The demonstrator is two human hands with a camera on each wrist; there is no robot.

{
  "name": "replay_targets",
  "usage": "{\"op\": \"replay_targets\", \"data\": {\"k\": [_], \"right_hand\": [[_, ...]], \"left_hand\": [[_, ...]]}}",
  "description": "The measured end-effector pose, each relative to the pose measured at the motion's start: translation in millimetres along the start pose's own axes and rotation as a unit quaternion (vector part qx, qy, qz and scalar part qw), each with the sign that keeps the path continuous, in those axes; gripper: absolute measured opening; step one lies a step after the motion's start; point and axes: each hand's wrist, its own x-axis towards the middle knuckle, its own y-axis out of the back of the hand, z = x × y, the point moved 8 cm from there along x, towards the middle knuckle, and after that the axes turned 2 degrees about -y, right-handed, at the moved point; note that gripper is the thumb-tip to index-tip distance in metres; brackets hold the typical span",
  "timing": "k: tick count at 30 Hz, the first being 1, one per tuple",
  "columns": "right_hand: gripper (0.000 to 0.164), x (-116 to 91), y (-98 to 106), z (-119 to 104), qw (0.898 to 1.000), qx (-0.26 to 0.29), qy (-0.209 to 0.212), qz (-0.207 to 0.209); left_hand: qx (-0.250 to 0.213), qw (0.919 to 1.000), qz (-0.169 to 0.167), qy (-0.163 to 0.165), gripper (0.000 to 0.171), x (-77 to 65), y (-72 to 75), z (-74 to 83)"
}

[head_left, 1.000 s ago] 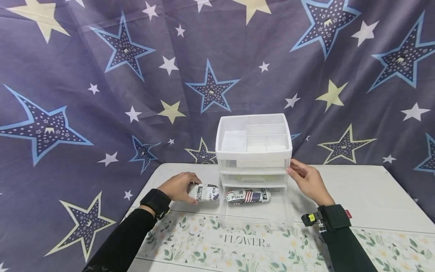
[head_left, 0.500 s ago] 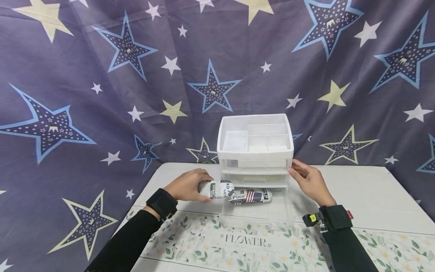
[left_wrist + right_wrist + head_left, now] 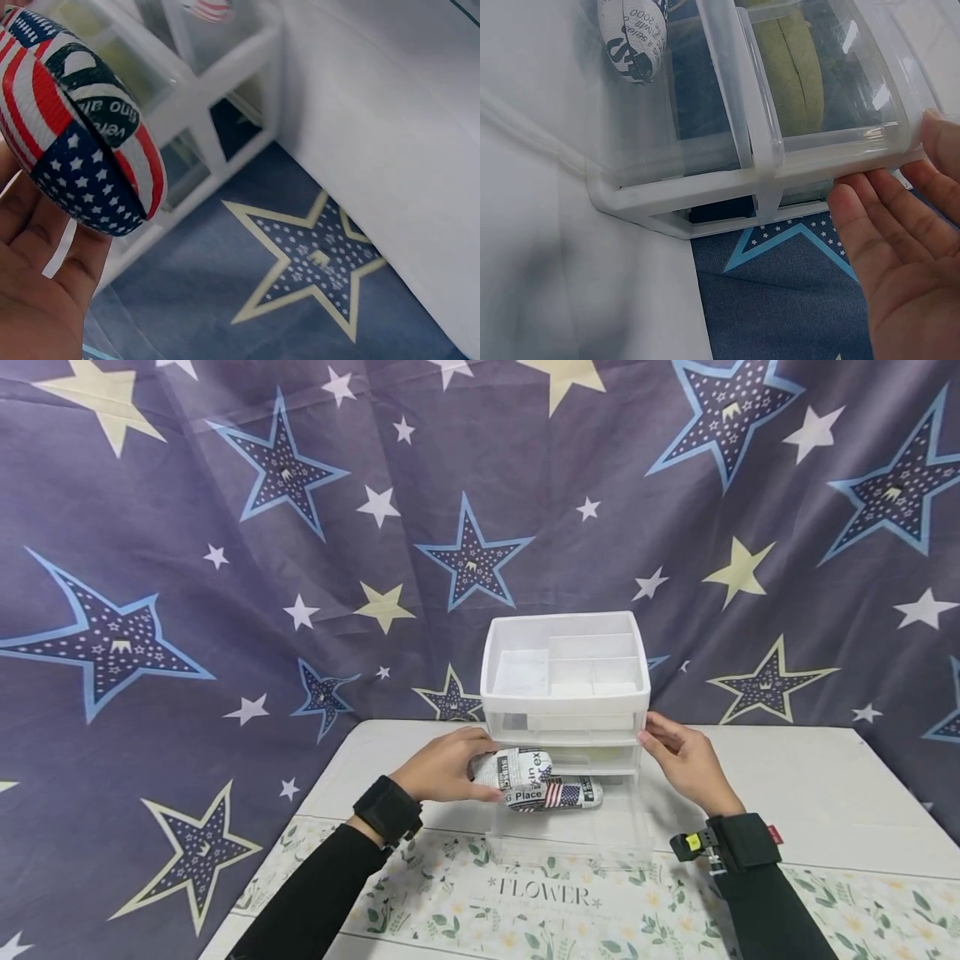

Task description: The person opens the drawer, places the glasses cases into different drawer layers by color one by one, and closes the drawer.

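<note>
My left hand (image 3: 447, 767) grips the end of a glasses case (image 3: 517, 767) printed with newsprint and American flags. It hangs over the pulled-out clear bottom drawer (image 3: 570, 847). In the left wrist view, a dark seam runs along this case (image 3: 82, 161). A second, similar glasses case (image 3: 573, 793) lies in that drawer, partly hidden by the first. At the right side of the white drawer unit (image 3: 566, 703), my right hand (image 3: 690, 768) holds the frame edge between thumb and fingers. The right wrist view shows these fingers (image 3: 847, 214) against the frame.
A green seamed object (image 3: 795, 67) sits behind a clear upper drawer front. The unit's top tray (image 3: 592, 647) has several compartments. A flower-print mat (image 3: 540, 910) covers the near part of the white table (image 3: 787, 785); a star-patterned curtain (image 3: 570, 560) hangs behind.
My left hand has carried the glasses case rightward and slightly up, from beside the unit to above the open bottom drawer. The right hand stays at the unit's side.
</note>
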Motion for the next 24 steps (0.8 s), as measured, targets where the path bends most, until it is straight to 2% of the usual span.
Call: {"op": "replay_targets", "data": {"k": [9,17,24], "right_hand": [[0.053,0.0,0.5,-0.9,1.000,0.000,0.002,-0.001],[0.053,0.2,0.5,-0.2,1.000,-0.004,0.005,0.002],[0.053,0.8,0.2,-0.6,1.000,-0.002,0.004,0.005]], "left_hand": [[0.000,0.9992,0.021,-0.034,0.070,17.4,-8.2,21.4],[-0.012,0.9994,0.009,-0.029,0.071,26.6,-21.7,36.4],[-0.050,0.9978,0.012,-0.041,0.068,30.2,-32.1,49.7]]}}
